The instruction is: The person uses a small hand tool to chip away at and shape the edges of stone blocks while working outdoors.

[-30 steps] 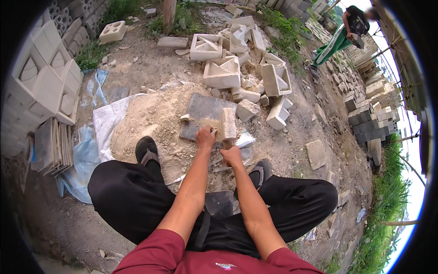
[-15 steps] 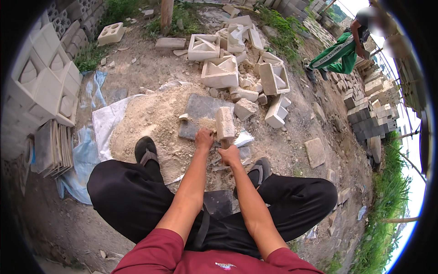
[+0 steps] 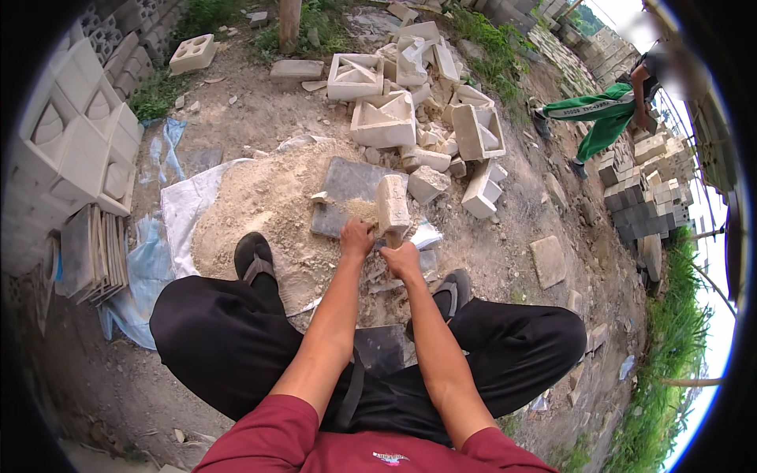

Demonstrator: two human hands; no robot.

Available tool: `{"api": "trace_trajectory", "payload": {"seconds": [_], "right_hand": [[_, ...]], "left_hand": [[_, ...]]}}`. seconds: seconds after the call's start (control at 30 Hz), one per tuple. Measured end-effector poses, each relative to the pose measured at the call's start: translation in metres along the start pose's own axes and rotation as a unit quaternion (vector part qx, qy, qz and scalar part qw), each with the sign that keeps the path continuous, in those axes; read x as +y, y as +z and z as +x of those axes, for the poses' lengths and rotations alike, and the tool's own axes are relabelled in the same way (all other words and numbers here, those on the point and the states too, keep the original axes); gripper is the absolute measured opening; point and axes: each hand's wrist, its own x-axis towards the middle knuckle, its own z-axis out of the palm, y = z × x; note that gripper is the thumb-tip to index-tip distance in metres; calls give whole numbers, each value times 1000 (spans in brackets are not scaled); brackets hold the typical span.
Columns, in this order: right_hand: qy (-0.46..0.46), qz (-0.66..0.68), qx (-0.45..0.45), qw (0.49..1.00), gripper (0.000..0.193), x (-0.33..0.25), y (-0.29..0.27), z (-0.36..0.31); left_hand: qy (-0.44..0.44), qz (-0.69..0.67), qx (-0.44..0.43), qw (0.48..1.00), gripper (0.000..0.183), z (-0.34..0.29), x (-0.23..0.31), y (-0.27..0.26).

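Note:
My right hand [image 3: 401, 260] is closed around the short handle of a mallet with a thick, pale, dust-covered block head [image 3: 393, 206]. The head is beyond my fist, over the right part of a dark flat slab [image 3: 344, 180]. Beside it, my left hand [image 3: 357, 238] is a closed fist at the slab's near edge; what its fingers hold, if anything, is hidden. Pale crumbs [image 3: 360, 209] lie on the slab just past that fist, and a small pale chip [image 3: 319, 196] rests near its left edge.
Sandy rubble [image 3: 252, 197] spreads over a white sack [image 3: 180, 217] at left. Broken pale blocks [image 3: 384, 120] pile up beyond the slab. Moulded blocks [image 3: 83, 126] and leaning boards [image 3: 93, 251] stand far left. A person in green trousers [image 3: 599, 114] is at upper right.
The mallet head has tipped slightly, and both hands stay close to where they were. At upper right the other person has stepped, their legs now wider apart. The view has shifted a little.

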Motion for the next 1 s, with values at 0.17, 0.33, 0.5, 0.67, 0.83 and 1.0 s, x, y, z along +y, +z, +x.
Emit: {"api": "trace_trajectory", "payload": {"seconds": [0.17, 0.33, 0.5, 0.67, 0.83, 1.0], "right_hand": [[-51, 136, 139, 980, 45, 16, 6, 15], [-45, -31, 114, 992, 48, 38, 18, 23], [4, 35, 66, 997, 43, 43, 1, 40], [-92, 120, 198, 969, 38, 32, 18, 25], [-2, -31, 65, 997, 48, 37, 0, 25], [-67, -7, 141, 988, 45, 10, -2, 16]], "left_hand": [[28, -9, 11, 1000, 20, -2, 21, 7], [22, -1, 53, 998, 22, 3, 18, 7], [35, 8, 0, 999, 27, 3, 19, 5], [60, -27, 6, 998, 28, -1, 15, 5], [46, 16, -17, 999, 28, -2, 19, 1], [35, 9, -17, 999, 30, -2, 9, 0]]}}
